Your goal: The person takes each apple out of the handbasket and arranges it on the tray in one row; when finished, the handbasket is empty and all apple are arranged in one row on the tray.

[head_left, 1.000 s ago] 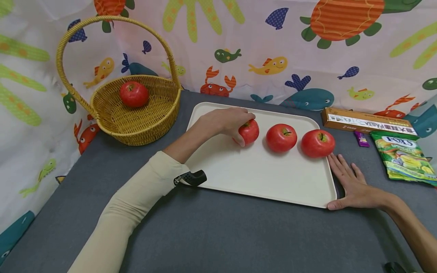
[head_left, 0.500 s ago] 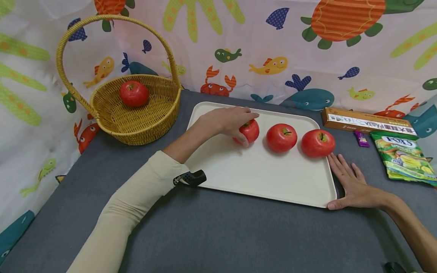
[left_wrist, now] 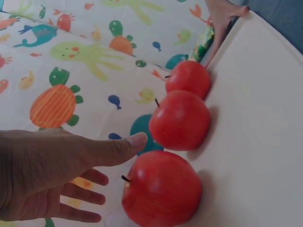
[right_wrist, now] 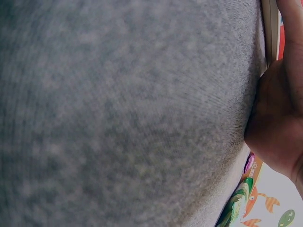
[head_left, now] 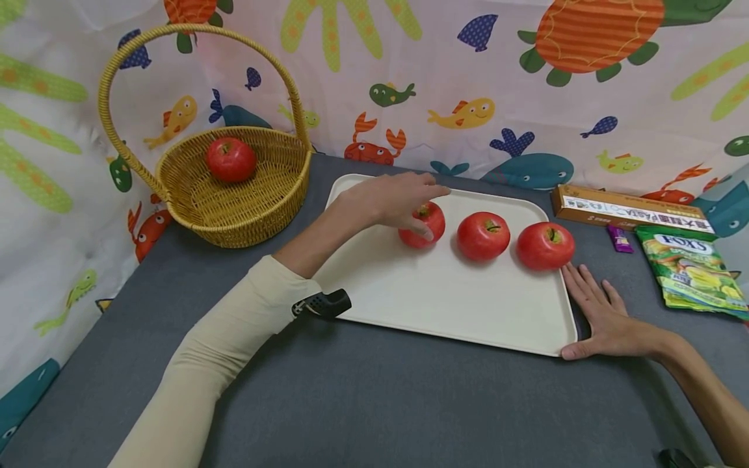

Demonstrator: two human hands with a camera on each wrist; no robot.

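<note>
Three red apples stand in a row on a cream tray. Over the leftmost apple, my left hand hovers with its fingers spread; in the left wrist view the thumb and fingers are apart from that apple. The middle apple and the rightmost apple sit beside it. My right hand rests flat at the tray's right edge, fingers straight and spread. A wicker basket at the left holds another red apple.
At the right lie a long brown pasta box, a small purple packet and green FOX'S candy bags. The basket's tall handle arches upward. A patterned cloth hangs behind the grey table.
My left hand has lifted up and away from the leftmost apple, its fingers loosening from around it. The apple stays on the tray, and my right hand has not moved.
</note>
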